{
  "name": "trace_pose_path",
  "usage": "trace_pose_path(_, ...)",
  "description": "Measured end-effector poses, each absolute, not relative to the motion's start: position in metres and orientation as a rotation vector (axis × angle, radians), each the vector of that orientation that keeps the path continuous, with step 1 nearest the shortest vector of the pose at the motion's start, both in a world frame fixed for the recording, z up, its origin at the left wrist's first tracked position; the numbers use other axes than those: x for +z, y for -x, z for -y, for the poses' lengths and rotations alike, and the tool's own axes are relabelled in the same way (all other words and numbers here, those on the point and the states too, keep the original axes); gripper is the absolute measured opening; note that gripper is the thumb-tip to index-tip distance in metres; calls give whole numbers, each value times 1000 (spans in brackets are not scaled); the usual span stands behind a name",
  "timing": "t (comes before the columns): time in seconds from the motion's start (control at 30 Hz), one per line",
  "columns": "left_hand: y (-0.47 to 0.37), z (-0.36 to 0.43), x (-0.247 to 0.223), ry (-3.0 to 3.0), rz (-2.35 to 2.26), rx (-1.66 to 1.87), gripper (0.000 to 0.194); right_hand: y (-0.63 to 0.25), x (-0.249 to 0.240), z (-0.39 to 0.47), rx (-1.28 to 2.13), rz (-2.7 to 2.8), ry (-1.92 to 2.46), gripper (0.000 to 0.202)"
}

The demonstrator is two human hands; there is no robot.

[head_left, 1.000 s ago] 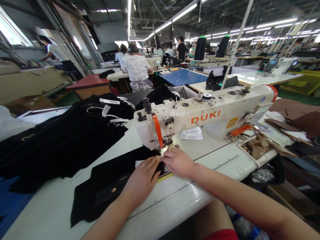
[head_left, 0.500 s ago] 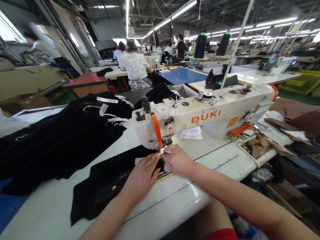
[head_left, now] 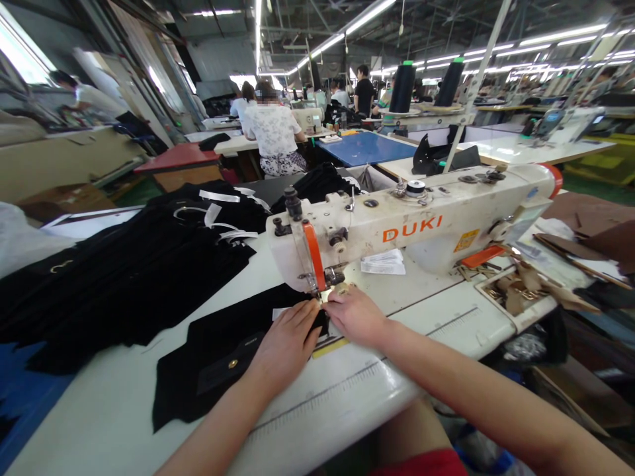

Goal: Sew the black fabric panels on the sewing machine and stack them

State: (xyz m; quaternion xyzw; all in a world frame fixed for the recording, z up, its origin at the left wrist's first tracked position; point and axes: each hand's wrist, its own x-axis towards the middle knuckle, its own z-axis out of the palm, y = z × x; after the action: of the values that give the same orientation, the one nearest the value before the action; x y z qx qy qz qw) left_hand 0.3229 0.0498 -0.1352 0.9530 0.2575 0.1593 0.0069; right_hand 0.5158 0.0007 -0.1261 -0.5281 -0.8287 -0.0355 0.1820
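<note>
Left hand [head_left: 285, 347]: fingers together, flat on black cloth [head_left: 223, 324] reaching leftward from beneath them | right hand [head_left: 358, 316]: fingers curled, can't tell if pinching | sewing machine [head_left: 417, 221] just beyond fingertips; I'd guide evenly, tips clear.

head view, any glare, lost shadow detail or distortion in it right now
In the head view, the window is blown out and the white table shines near its front edge; same head view, the black fabric shows little texture; head-view corners look stretched.
</note>
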Motion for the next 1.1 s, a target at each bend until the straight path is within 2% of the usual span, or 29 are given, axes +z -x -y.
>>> trace_pose_path(0.53,-320,-51,-137,-2915,-772,643,38,-515,-125,2,-109,2394,1463,15)
trace_pose_path(0.9,-324,-69,-139,-2966,-794,618,37,-517,-129,0,-121,2329,1496,20)
trace_pose_path(1.1,-306,-53,-135,-2957,-916,504,40,-519,-131,6,-168,2264,1420,20)
